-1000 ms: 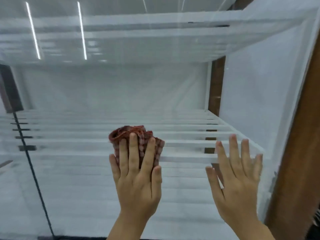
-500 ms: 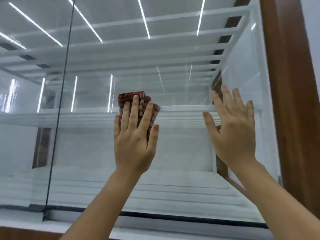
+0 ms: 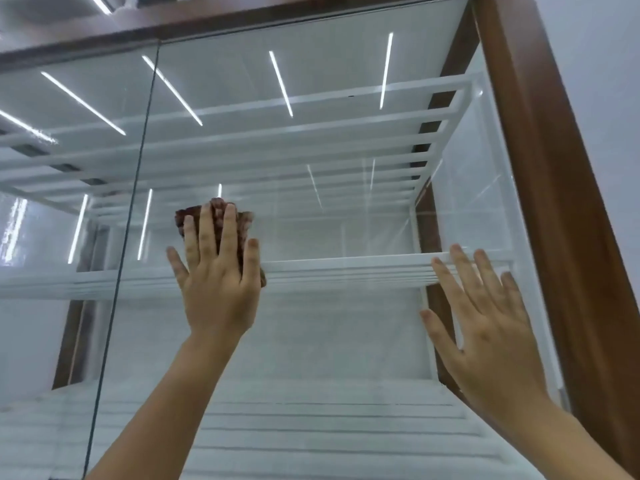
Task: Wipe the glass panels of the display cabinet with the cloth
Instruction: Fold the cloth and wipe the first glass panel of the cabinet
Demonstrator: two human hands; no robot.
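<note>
My left hand [image 3: 216,275] presses a folded dark red cloth [image 3: 244,221] flat against the right glass panel [image 3: 329,168] of the display cabinet, fingers spread over it, at the height of a white slatted shelf. Only the cloth's top and right edge show past my fingers. My right hand [image 3: 485,327] lies flat and open on the same panel near its right edge, holding nothing. The seam [image 3: 128,220] between this panel and the left glass panel [image 3: 52,237] runs down just left of my left hand.
A brown wooden frame [image 3: 554,202] borders the glass on the right and along the top. Behind the glass are white slatted shelves [image 3: 346,268] and a white floor. Ceiling light strips reflect in the panels. A pale wall [image 3: 595,64] stands at the far right.
My left hand has slid the cloth up the glass from the low part of the panel to shelf height. My right hand rose along with it, and the view tilted up to the cabinet's top frame.
</note>
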